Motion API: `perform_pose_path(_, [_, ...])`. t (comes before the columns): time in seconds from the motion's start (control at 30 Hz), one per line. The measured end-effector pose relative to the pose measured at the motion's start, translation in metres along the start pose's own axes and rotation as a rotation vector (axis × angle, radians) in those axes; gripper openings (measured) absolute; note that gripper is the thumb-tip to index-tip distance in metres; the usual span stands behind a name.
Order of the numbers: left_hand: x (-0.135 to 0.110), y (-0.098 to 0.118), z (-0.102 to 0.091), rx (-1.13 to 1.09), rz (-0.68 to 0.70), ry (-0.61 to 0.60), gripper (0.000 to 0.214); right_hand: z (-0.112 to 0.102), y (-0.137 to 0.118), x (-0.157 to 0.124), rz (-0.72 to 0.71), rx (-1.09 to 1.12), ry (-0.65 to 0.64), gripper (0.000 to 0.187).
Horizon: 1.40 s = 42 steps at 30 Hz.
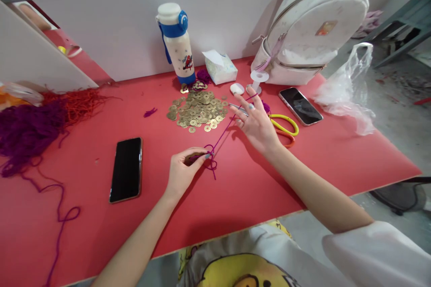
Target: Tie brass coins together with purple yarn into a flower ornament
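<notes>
Purple cord (224,132) ran taut in a straight slant across the red worktop (269,179), its long axis rising from the near left to the far right, between the person's two hands. The left hand (183,172) lay low on the worktop with thumb and forefinger pinched shut on the near end of the cord, where a small loop and a short loose tail curled just past the fingertips. The right hand (257,123) was held wide open, palm facing left and fingers spread, with the far end of the cord passing across its fingers; whether it was wrapped round one could not be told. Just behind the cord lay one heap of brass coins (197,112), too many to count. Two phones lay face up with dark screens: a black phone (126,169) to the left of the left hand and a second phone (301,106) to the right of the right hand. One pair of yellow-handled scissors (284,125) lay partly hidden under the right hand. At the back stood one bottle (177,45) with a blue cap band and a red-and-blue figure printed on it, one tissue pack (220,68), one empty spool (258,78) and one white backpack (313,22), whose small badge was too small to read. A heap of purple yarn (27,130) lay at the far left.
</notes>
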<state>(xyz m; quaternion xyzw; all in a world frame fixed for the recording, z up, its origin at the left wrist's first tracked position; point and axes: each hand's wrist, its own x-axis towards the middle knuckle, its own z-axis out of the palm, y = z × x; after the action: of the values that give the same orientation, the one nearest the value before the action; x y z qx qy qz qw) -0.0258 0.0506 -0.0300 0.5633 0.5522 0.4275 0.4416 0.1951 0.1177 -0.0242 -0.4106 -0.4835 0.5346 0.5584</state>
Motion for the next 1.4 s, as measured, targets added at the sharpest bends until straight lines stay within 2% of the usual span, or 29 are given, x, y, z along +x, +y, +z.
perform_pose_path(0.1, [0.0,-0.001,0.0,-0.046,-0.064,0.03,0.016,0.013,0.0,-0.011,-0.155,-0.175,0.027,0.072])
perform_pose_path(0.17, [0.001,-0.003,0.0,-0.088,-0.108,0.047,0.018,0.02,0.001,-0.017,-0.227,-0.274,0.041,0.074])
perform_pose_path(0.23, [0.001,-0.005,0.0,-0.134,-0.146,0.079,0.02,0.022,0.002,-0.022,-0.298,-0.358,0.067,0.064])
perform_pose_path(0.3, [0.002,-0.007,0.0,-0.177,-0.179,0.12,0.021,0.022,0.003,-0.024,-0.371,-0.444,0.091,0.042])
perform_pose_path(0.37, [0.003,-0.008,0.0,-0.203,-0.205,0.146,0.024,0.022,0.004,-0.027,-0.423,-0.522,0.044,0.017])
perform_pose_path(0.4, [0.003,-0.009,0.0,-0.205,-0.21,0.153,0.024,0.023,0.006,-0.028,-0.435,-0.554,-0.019,0.01])
perform_pose_path(0.5, [0.003,-0.009,-0.001,-0.19,-0.193,0.159,0.024,0.028,0.012,-0.033,-0.427,-0.636,-0.259,0.008])
perform_pose_path(0.57, [0.003,-0.009,-0.001,-0.176,-0.173,0.156,0.022,0.033,0.016,-0.037,-0.405,-0.682,-0.349,0.01])
perform_pose_path(0.87, [0.001,-0.012,-0.001,-0.192,-0.157,0.056,0.022,0.039,0.023,-0.045,-0.347,-0.715,-0.498,0.01])
perform_pose_path(1.1, [-0.002,-0.008,0.001,-0.371,-0.159,-0.016,0.029,0.038,0.029,-0.045,-0.345,-0.763,-0.543,0.006])
perform_pose_path(1.27, [-0.001,-0.005,0.0,-0.341,-0.171,-0.023,0.037,0.036,0.028,-0.042,-0.316,-0.712,-0.532,0.004])
perform_pose_path(1.4, [0.0,-0.004,-0.001,-0.204,-0.143,0.029,0.027,0.036,0.025,-0.038,-0.234,-0.517,-0.483,0.032])
